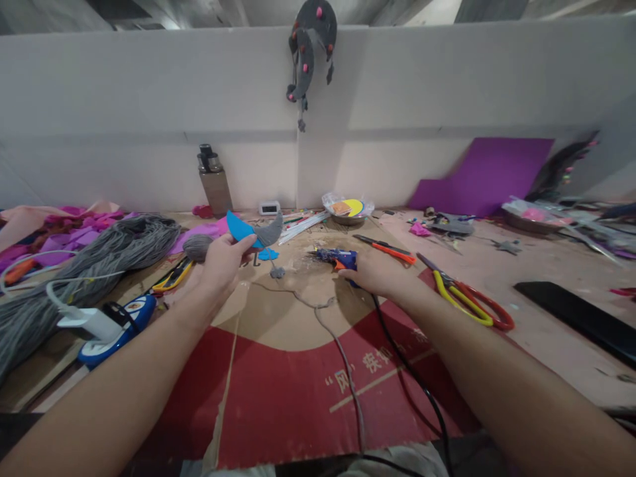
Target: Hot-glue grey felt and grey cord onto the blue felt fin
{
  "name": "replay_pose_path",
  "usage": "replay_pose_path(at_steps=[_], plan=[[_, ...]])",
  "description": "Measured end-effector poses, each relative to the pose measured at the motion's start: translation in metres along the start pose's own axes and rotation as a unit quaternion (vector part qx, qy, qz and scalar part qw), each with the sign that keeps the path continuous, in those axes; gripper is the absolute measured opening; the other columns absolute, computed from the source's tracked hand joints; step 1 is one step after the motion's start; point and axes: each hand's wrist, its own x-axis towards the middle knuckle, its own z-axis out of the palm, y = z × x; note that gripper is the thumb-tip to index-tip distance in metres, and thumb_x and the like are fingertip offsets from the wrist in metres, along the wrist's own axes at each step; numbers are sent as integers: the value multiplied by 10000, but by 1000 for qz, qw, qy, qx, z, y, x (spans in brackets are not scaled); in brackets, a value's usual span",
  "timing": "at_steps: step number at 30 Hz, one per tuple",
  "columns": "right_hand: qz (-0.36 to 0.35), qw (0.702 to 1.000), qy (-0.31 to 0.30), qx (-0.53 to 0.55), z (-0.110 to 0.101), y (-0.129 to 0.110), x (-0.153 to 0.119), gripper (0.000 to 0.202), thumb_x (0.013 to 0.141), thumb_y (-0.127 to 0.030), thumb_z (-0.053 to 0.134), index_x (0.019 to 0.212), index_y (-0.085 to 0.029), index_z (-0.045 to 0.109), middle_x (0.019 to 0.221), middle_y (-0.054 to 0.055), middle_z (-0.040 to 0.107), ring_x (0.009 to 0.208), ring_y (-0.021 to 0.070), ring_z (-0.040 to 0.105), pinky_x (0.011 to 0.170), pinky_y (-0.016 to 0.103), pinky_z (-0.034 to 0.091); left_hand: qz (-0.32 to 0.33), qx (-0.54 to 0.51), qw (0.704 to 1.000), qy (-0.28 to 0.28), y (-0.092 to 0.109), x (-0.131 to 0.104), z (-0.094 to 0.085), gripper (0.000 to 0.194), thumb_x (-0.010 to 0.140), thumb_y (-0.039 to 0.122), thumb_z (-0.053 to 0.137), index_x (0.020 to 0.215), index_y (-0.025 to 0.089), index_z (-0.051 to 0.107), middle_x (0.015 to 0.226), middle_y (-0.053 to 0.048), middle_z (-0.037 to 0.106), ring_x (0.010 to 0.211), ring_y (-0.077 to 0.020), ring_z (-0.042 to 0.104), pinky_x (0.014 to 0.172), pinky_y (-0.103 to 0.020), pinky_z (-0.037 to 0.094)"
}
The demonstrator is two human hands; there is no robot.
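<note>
Pinched in my left hand (231, 255) is a crescent (248, 232), blue at one end and wrapped in grey yarn at the other. A small grey yarn piece (277, 271) hangs below it on a strand. My right hand (365, 271) is wrapped around a blue glue gun (338, 257) with an orange trigger, its nozzle facing left over the cardboard (278, 311). From its handle a black cord (397, 351) runs toward me. A loose grey yarn strand (338, 344) lies across the cardboard between my arms.
Orange-handled scissors (477, 305), an orange cutter (392, 250) and a black slab (571, 311) lie to the right. Grey yarn (99, 278), a blue power strip (119, 331) and a yellow cutter (173, 275) are left. A bottle (214, 185) stands behind; a finished-looking crescent ornament (313, 53) hangs on the partition.
</note>
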Motion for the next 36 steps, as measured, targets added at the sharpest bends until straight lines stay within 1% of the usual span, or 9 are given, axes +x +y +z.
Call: replay_pose_path(at_steps=[5,11,13,17,20,23,27,31,36], plan=[[25,993,18,115,12,-7,2,212,782,-245,534,881,-131,685,809,162,710,652,224,639,537,302,406,0,2,1000,-9,1,-4,3,206,607,270,779,714,138,664,707,-36,684,574,-107,596,494,-204,362],[70,951,23,302,5,-2,10,251,728,-287,578,937,-172,653,696,59,648,606,197,588,550,297,432,-12,2,1000,-11,1,-6,4,210,606,268,780,721,138,662,735,-53,701,588,-123,617,496,-212,370],[86,912,50,399,7,-2,14,240,727,-269,569,935,-161,620,709,50,624,600,176,570,561,298,458,-9,4,1000,-13,-1,-5,3,210,610,266,780,727,134,666,730,-50,698,590,-122,616,495,-211,374],[46,782,86,616,9,-12,13,274,722,-217,575,993,-192,541,816,17,612,644,132,580,628,288,525,-22,-1,1000,-17,-4,-5,3,215,610,265,783,724,127,663,717,-45,694,592,-119,616,489,-202,384],[-44,738,99,666,2,-26,1,325,725,-236,627,1031,-205,523,958,26,635,692,116,585,607,258,513,-45,-18,999,-18,-6,-6,4,208,606,239,782,722,124,653,691,-33,681,565,-103,594,487,-193,399],[-96,755,93,642,-5,-37,-13,282,767,-278,620,1017,-193,522,882,18,631,628,102,539,549,243,467,-71,-26,997,-17,-6,-6,4,164,639,207,758,717,122,642,670,-32,675,559,-96,594,504,-187,422],[-137,814,82,559,-7,-44,-25,239,833,-317,560,1030,-188,515,798,15,602,565,108,497,524,263,441,-103,-55,993,-14,-6,-5,3,92,685,157,702,728,118,630,688,-43,684,566,-105,618,499,-189,429],[-167,879,143,422,-4,-45,-28,305,850,-321,553,1114,-170,527,931,89,646,733,195,597,662,351,500,-102,-66,992,-26,-7,-4,2,90,685,147,693,732,112,624,678,-47,676,577,-123,636,507,-203,441],[-184,914,140,333,-5,-51,-33,399,886,-330,500,1240,-145,496,968,120,675,853,262,640,758,399,506,-92,-39,995,-26,-5,-6,4,123,665,154,703,750,111,625,686,-38,673,568,-115,629,505,-201,429]])
